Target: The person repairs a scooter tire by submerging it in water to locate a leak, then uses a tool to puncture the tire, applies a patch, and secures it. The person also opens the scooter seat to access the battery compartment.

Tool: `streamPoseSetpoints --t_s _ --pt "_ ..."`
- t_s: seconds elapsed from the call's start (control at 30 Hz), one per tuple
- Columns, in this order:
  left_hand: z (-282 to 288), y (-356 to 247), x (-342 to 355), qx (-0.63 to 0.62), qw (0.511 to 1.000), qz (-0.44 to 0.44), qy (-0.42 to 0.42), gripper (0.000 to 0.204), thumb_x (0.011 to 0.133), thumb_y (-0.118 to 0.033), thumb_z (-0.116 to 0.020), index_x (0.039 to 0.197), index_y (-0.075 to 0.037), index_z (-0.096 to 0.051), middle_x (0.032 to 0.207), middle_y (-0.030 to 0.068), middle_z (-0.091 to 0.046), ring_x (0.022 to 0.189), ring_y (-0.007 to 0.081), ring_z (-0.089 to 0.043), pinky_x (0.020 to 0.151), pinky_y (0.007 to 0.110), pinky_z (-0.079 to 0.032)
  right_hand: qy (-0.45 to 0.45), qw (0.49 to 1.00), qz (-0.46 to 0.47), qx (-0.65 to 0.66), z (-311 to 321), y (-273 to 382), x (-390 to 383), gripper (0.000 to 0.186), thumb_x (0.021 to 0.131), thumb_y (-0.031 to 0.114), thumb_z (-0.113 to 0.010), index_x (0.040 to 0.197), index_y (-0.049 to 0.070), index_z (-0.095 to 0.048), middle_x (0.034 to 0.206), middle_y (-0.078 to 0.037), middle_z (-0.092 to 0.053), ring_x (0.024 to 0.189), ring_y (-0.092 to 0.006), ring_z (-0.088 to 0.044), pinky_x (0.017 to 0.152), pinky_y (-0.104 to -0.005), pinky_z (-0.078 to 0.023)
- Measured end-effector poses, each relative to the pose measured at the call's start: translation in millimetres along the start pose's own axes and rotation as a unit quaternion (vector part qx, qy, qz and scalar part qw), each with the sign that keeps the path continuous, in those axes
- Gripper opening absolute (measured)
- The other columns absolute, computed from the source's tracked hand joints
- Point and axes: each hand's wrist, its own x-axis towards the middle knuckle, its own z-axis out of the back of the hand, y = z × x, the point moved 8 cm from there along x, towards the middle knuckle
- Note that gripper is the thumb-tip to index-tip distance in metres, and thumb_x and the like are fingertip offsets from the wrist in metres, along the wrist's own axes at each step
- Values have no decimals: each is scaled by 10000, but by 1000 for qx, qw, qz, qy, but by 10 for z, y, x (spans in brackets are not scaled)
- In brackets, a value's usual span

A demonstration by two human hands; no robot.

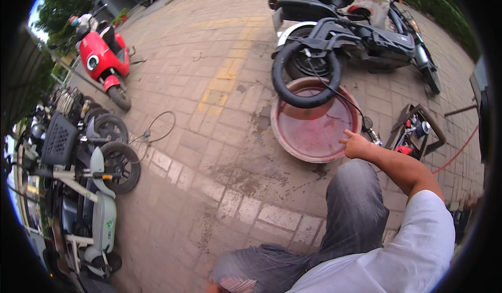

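Observation:
My right hand (353, 144) reaches over the near right rim of a red plastic basin (285, 141) of water, fingers apart, nothing visibly held. Just right of it lies a metal inflator with a gauge (370, 128), its black hose running to a black inner tube (285, 86). The tube hangs from the rear wheel area of a black scooter (387, 44), over the basin's far side. My jeans-clad knee (350, 188) is below my hand. A sliver of skin at the lower edge may be my left hand; its fingers are hidden.
A tool tray (429, 146) with tools and cans sits at the right beside a red hose (455, 157). A red scooter (94, 58) stands back left. Parked pale-green and black two-wheelers (102, 220) line the left, with a looped cable (162, 139) on the brick paving (188, 199).

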Motion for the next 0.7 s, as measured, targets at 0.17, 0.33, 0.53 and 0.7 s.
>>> streamPoseSetpoints --t_s 0.17,0.33,0.53,0.7 --pt "-1590 -426 41 172 983 -68 -2 482 1054 -442 -361 1414 -148 -488 1357 75 -596 1250 281 -560 1105 537 -367 -42 991 -96 86 280 -1325 -1529 437 897 445 -636 1059 46 -708 948 -189 -716 886 -358 -681 787 -453 -527" --pt "-2751 -652 10 273 951 -123 82 487 1054 -432 -362 1421 -132 -473 1368 89 -582 1262 293 -546 1102 547 -364 -378 887 -148 222 2134 -1260 -3558 535 973 442 -585 1274 -1 -594 1218 -137 -663 1123 -237 -637 958 -362 -513" --pt "-3253 -664 64 318 934 -114 115 495 1054 -421 -363 1429 -112 -456 1380 105 -566 1277 307 -528 1099 559 -360 24 865 -485 124 -1287 -1793 -3371 585 937 542 -586 1317 97 -597 1325 -202 -598 1142 -305 -642 1012 -510 -473" --pt "-3186 -827 -17 328 934 -128 60 502 1054 -412 -364 1436 -96 -441 1391 119 -553 1290 319 -514 1097 570 -357 -133 876 -354 298 -1050 -2042 -2507 357 872 372 -703 1010 44 -734 944 -125 -745 882 -250 -718 796 -367 -551"
